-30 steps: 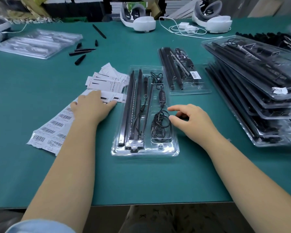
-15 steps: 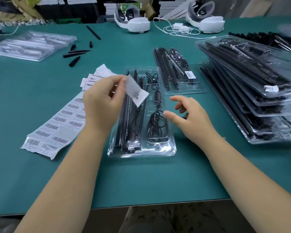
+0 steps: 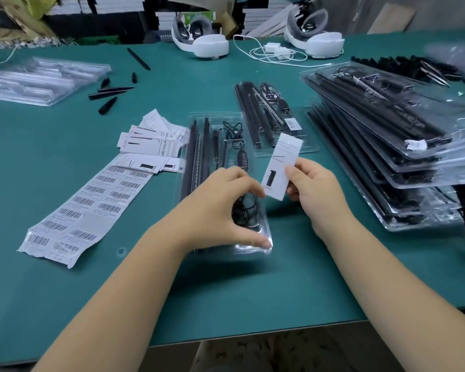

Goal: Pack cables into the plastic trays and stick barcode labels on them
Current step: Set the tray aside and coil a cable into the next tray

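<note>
Both hands pinch one white card [image 3: 279, 167] above the clear tray [image 3: 227, 183] at table centre: left hand [image 3: 223, 208] at its lower edge, right hand [image 3: 316, 189] at its side. The left hand hides the tray's coiled cable [image 3: 246, 210] in part. Card print illegible; barcode label sheet [image 3: 91, 208] lies left of the tray.

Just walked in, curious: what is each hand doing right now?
Left hand: fingers pinching the lower corner of the white paper card, above the plastic tray.
Right hand: gripping the same card's right edge.
</note>
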Tool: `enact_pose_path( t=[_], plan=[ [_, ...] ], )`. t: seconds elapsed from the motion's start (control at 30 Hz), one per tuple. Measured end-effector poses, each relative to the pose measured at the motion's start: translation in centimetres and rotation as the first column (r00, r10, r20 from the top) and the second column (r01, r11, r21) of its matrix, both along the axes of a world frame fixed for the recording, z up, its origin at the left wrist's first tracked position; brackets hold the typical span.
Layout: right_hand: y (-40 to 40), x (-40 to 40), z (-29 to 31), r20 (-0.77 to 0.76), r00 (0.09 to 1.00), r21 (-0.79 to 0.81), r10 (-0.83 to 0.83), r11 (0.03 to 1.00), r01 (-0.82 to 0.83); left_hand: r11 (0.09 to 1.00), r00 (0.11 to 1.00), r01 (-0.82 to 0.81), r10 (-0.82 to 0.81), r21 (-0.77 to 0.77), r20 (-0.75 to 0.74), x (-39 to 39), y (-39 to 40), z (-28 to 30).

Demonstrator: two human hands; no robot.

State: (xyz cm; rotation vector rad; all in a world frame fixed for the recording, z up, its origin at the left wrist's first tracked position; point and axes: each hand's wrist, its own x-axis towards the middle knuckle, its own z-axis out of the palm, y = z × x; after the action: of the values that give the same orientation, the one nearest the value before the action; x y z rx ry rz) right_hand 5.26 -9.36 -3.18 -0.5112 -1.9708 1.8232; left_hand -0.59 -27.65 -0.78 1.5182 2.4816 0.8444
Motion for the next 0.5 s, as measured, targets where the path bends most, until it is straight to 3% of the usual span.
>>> enact_pose_path(
  t=[0.17, 0.33, 0.5],
  plan=[
    [1.1, -0.3, -0.4, 0.049, 0.991, 0.062, -0.122, 0.991, 0.119, 0.979, 0.992, -0.016, -0.010, -0.205, -0.126, 0.6, -0.4, 0.6],
    [1.6, 0.1, -0.1, 0.180, 0.983, 0.025, 0.027, 0.999, -0.032, 0.976, 0.959, -0.034, -0.029, -0.215, -0.283, 1.7, -0.4, 1.2],
    [1.7, 0.8, 0.6, 0.293, 0.948, 0.043, 0.128, 0.988, -0.147, 0.985, 0.962, 0.012, -0.059, -0.174, -0.266, 2.5, -0.4, 1.3]
  ],
)
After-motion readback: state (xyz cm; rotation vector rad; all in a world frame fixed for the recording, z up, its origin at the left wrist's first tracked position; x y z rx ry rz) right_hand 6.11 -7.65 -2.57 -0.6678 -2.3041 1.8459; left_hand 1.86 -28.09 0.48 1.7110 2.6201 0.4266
